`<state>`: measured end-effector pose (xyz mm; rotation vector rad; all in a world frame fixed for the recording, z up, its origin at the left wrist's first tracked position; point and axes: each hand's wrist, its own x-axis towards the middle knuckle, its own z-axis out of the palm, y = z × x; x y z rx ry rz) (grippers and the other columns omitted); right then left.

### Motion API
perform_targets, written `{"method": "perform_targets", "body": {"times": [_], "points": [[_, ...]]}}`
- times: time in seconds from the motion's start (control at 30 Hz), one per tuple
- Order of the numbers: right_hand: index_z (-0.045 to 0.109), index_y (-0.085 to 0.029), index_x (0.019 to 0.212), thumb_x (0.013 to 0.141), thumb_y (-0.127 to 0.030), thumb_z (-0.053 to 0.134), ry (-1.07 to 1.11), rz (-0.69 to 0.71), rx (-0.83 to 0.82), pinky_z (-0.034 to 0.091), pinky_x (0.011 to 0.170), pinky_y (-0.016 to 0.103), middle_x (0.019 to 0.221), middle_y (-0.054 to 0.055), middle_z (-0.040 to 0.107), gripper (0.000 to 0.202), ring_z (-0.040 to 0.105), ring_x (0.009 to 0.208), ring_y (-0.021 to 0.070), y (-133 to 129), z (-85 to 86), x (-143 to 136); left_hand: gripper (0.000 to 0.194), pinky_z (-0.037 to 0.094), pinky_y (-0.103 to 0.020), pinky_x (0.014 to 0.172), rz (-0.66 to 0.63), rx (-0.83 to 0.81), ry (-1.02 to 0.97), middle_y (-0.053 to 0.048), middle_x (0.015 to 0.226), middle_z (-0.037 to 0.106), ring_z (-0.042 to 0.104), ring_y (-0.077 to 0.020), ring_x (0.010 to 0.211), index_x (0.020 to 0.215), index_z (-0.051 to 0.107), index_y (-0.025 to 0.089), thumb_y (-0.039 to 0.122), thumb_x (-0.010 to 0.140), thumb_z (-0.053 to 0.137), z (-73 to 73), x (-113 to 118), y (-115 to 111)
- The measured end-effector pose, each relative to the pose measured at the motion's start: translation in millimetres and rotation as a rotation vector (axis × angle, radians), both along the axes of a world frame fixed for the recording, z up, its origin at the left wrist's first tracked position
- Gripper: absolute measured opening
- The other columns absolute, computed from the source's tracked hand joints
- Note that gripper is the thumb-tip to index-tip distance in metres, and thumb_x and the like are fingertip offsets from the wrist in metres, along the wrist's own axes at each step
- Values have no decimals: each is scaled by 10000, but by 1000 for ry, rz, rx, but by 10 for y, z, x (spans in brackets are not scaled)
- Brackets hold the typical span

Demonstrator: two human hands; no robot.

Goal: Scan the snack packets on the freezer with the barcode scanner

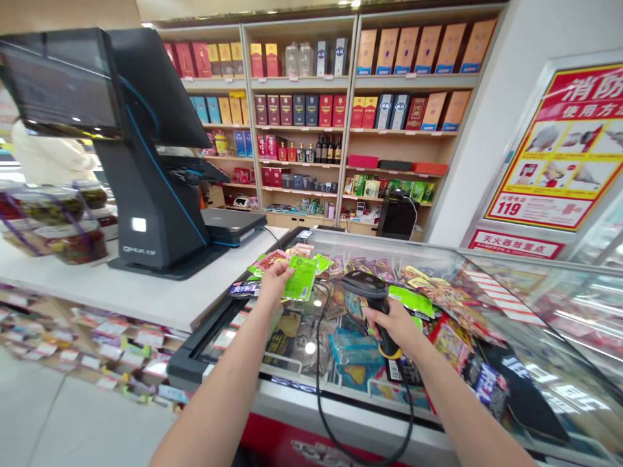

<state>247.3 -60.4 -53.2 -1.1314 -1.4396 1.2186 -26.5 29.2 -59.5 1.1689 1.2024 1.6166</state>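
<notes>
Lime-green packet (300,280), glossy, one: pinched between thumb and fingers of the left hand (276,277), above the near-left part of the glass worktop (187,368). A red packet (270,259) lies right behind that hand (whether it is also gripped, I cannot tell).

Barcode scanner (365,284), black, one: its handle wrapped by the curled fingers of the right hand (388,322), head tilted toward the left hand.

Cable (317,370), black, one: drooping from the handle in a wide loop past the front edge, then back up over the glass.

Snack packets (445,292), assorted: heaped loosely to the right, with a second green packet (411,300) just beside the scanner.

Till (160,162), dark: at the left, on a white worktop (97,280).

Hazards, as judged: the cable could snag on packets and drag them askew if the scanner is pulled away. The green packet, held by one side only, could bend or slip (slick film, slight grip). Glare or a crease could spoil a scan. The heap could slide if the right forearm brushes it.
</notes>
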Motion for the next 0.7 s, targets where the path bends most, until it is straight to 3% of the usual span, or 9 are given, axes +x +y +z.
{"method": "perform_targets", "body": {"times": [0.13, 0.23, 0.43, 0.57, 0.7], "points": [[493, -201, 761, 642, -463, 715, -77, 93, 29, 386, 410, 237, 458, -85, 504, 364, 450, 372, 89, 59, 91, 47, 140, 397, -248, 535, 41, 1, 260, 48, 521, 524, 488, -131, 487, 736, 599, 180, 314, 695, 613, 43, 393, 312], [509, -196, 801, 643, -452, 711, -150, 133, 35, 379, 422, 239, 457, -89, 486, 362, 447, 385, 96, 89, 75, 123, 76, 392, -247, 596, 88, 49, 524, 25, 576, 557, 525, -145, 574, 744, 617, 172, 227, 737, 565, 39, 543, 415], [583, -191, 881, 678, -394, 690, -367, 75, 19, 382, 444, 248, 543, -55, 543, 306, 468, 424, 120, 15, -40, 164, 131, 382, -252, 620, 108, -19, 736, -2, 612, 580, 546, -166, 637, 807, 642, 162, 236, 794, 534, -17, 465, 412], [637, -190, 927, 687, -357, 693, -461, 81, 70, 416, 509, 262, 619, -21, 595, 298, 529, 528, 160, -82, 13, 112, 149, 372, -262, 630, 103, -30, 813, -10, 592, 564, 541, -175, 643, 696, 616, 164, 264, 787, 552, 31, 417, 361], [639, -178, 986, 699, -380, 677, -490, 100, 60, 438, 569, 287, 629, -10, 600, 353, 564, 603, 198, -116, 56, 92, 215, 354, -261, 613, 79, -44, 765, 7, 543, 512, 509, -162, 617, 569, 540, 180, 281, 755, 580, 57, 441, 334]]}}
